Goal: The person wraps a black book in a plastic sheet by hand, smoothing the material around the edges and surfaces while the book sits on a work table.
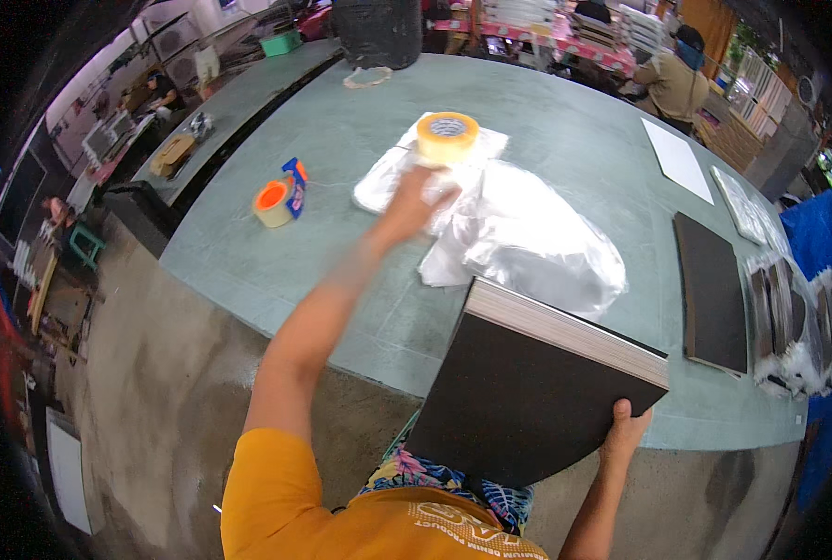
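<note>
Here's the book [518, 392], black and thick, tilted at the near edge of the table [369, 327], and only the right hand [629, 431] has it, clamped at one corner with the thumb pressed on the cover. That's the worry: so much weight on one corner could twist the book out of that grip, and with its lower end out past the table edge, a slip could drop it to the floor [182, 411]. Up ahead, the left hand [420, 201] is a blur over the plastic [537, 224], fingers a little apart; whether they pinch any of it, I can't tell. The film looks thin and slippery, so a hasty tug might drag several sheets at once or crease them. And watch the tape [448, 137], perched on the pile right beyond those fingers: one sharp pull underneath could send it rolling.
</note>
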{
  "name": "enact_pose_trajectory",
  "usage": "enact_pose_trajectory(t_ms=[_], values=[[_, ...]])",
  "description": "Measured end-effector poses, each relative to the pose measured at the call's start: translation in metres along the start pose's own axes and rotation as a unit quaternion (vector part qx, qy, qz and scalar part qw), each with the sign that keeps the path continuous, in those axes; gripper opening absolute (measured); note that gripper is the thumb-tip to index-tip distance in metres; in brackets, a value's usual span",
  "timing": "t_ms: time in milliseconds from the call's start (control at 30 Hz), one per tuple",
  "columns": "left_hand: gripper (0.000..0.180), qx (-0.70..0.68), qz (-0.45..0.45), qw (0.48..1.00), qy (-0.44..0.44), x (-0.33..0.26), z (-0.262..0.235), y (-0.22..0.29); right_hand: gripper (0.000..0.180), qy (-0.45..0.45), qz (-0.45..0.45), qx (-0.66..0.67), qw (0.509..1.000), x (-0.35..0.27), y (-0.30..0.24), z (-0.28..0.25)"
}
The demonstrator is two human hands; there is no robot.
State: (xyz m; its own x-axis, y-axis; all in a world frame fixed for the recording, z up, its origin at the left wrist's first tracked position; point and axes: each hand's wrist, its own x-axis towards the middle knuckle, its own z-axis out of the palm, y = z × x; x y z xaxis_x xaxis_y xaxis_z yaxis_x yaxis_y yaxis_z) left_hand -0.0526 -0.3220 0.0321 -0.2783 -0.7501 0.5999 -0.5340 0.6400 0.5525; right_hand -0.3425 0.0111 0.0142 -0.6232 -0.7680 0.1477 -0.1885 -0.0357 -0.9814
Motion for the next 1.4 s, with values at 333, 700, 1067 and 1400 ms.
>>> enact_pose_trajectory(t_ms=[333,700,1067,1400], values=[[0.030,0.253,-0.120,0.960,-0.008,-0.031,-0.081,-0.111,0.078,-0.011,-0.022,-0.023,0.999,0.000,-0.003,0.013],[0.088,0.285,-0.428,0.854,0.084,0.014,0.009,-0.092,0.075,0.012,-0.017,0.011,1.000,-0.004,-0.013,0.019],[0.057,0.083,-0.357,0.930,0.039,-0.016,-0.050,-0.133,0.082,-0.007,0.008,0.017,1.000,-0.005,-0.004,0.015],[0.054,0.401,-0.153,0.903,0.034,-0.091,-0.148,-0.091,0.073,-0.019,0.001,-0.010,1.000,-0.001,0.006,0.007]])
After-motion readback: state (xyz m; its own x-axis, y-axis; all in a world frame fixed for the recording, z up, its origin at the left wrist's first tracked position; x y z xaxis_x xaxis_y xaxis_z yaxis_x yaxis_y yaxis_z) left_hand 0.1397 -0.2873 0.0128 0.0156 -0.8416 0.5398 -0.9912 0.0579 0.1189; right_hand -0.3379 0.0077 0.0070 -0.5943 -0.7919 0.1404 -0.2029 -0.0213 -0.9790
